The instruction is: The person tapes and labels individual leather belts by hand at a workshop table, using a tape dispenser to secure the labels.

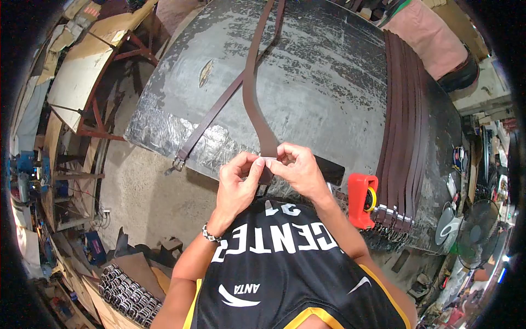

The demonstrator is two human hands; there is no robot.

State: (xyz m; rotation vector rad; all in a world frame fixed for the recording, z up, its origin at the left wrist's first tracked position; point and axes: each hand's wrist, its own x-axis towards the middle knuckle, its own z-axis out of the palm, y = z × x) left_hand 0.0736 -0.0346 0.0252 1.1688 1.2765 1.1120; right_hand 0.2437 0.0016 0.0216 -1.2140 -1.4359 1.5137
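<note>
A brown belt [253, 101] runs down the table to my hands at the front edge. My left hand [238, 178] pinches the belt from the left, thumb and index finger meeting at a small white strip [267, 158] across it. From the right, my right hand [296, 167] pinches the same spot with its fingers closed. The two hands nearly touch. Another brown belt [216, 107] crosses beneath the first, its buckle [178, 164] at the table's left front edge.
Several brown belts [402, 131] lie side by side at the right of the table [323, 82]. A red tape dispenser [360, 202] stands by their buckles. A fan [478, 233] is at far right, many buckles [129, 296] at lower left. A person's leg [430, 41] shows at top right.
</note>
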